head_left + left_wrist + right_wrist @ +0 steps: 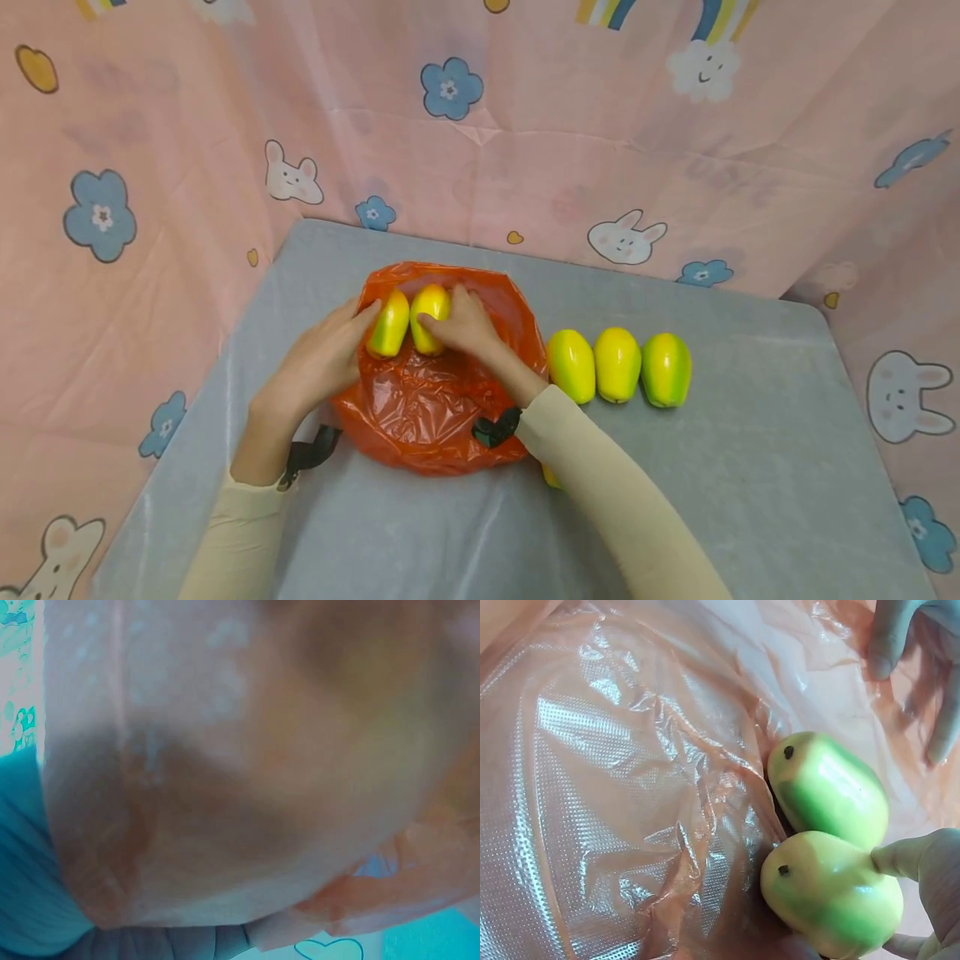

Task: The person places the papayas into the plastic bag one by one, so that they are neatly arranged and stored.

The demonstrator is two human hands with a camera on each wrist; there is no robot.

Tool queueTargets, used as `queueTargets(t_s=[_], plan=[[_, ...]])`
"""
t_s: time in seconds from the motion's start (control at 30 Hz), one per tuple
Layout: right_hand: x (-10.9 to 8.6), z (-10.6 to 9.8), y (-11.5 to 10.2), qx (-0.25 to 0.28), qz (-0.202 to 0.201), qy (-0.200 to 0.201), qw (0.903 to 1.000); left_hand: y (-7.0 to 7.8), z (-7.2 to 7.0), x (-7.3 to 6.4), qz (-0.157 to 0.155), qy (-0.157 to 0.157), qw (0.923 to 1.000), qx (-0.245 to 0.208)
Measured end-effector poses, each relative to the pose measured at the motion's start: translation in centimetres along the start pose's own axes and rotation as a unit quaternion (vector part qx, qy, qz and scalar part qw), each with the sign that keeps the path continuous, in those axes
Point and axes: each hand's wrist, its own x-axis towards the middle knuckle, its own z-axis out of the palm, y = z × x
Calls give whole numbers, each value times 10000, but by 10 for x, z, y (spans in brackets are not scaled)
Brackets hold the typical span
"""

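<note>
An orange plastic bag (420, 408) lies on the table with its mouth spread wide. Two yellow-green mangoes, a left one (391, 325) and a right one (431, 318), sit side by side in it. My right hand (467, 323) pinches the right mango between thumb and fingers; the right wrist view shows this grip on the nearer mango (832, 896). At the bag's left rim is my left hand (318, 358), its thumb beside the left mango. In the right wrist view the left hand's fingers (892, 641) extend against the plastic, apart from the fruit. The left wrist view is mostly blurred.
Three more mangoes stand in a row right of the bag: one (572, 367), a middle one (617, 365) and another (666, 370). A yellow piece (551, 477) peeks from under the right sleeve (600, 475). A pink patterned cloth (525, 167) hangs around the grey table (772, 467).
</note>
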Motion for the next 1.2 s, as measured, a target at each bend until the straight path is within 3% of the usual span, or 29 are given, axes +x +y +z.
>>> queueTargets(t_s=[0.4,0.7,0.97,1.2], plan=[[-7,3,4,29,-79,65,9999,1,-2,-1,-84,4,9999,83],[-13,-3,9,136,-133,-164,9997,0,-1,0,-109,-47,9999,-12],[-36,-25,2,-296,-471,-543,9970,2,0,1,-114,-65,9999,-16],[-61,-41,-4,-210,-803,-432,9956,2,1,1,-85,-21,10000,-26]])
